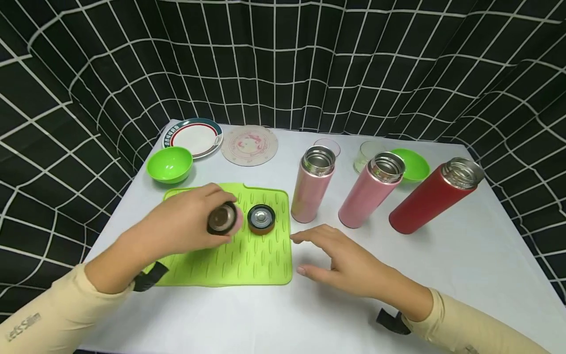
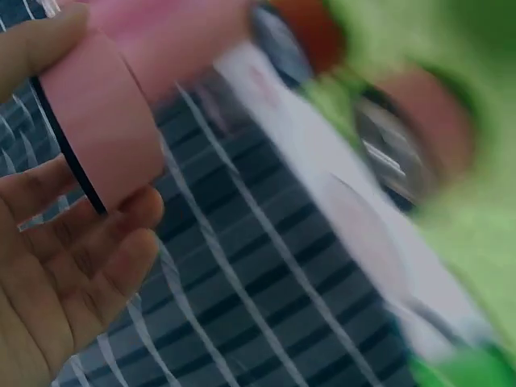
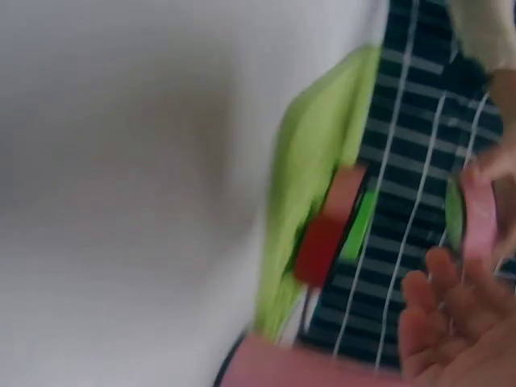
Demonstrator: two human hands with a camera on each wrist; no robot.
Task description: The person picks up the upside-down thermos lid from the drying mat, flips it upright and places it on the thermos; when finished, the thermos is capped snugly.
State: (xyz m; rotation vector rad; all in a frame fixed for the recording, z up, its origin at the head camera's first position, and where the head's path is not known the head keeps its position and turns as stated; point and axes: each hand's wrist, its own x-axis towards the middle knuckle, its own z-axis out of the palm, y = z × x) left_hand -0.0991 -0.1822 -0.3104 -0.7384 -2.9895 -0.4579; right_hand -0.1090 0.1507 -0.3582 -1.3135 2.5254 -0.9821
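In the head view my left hand [image 1: 190, 216] holds a pink bottle lid [image 1: 222, 219] above the green mat [image 1: 265, 265], its black-rimmed underside turned up. The left wrist view shows this lid's pink side between thumb and fingers. A red lid [image 1: 261, 220] lies underside up on the mat. Another pink lid [image 2: 427, 129] shows blurred on the mat in the left wrist view. My right hand [image 1: 342, 263] hovers over the white cloth beside the mat's right edge, fingers loosely extended and holding nothing. Two lidless pink bottles [image 1: 308, 191] [image 1: 367, 196] and a red bottle [image 1: 429, 201] stand beyond it.
Behind the mat are a green bowl [image 1: 170, 164], a rimmed plate [image 1: 194, 137] and a round pale mat [image 1: 249, 145]. Glasses [image 1: 365, 155] and a second green bowl [image 1: 413, 164] sit behind the bottles. A black gridded curtain [image 1: 274, 64] surrounds the table.
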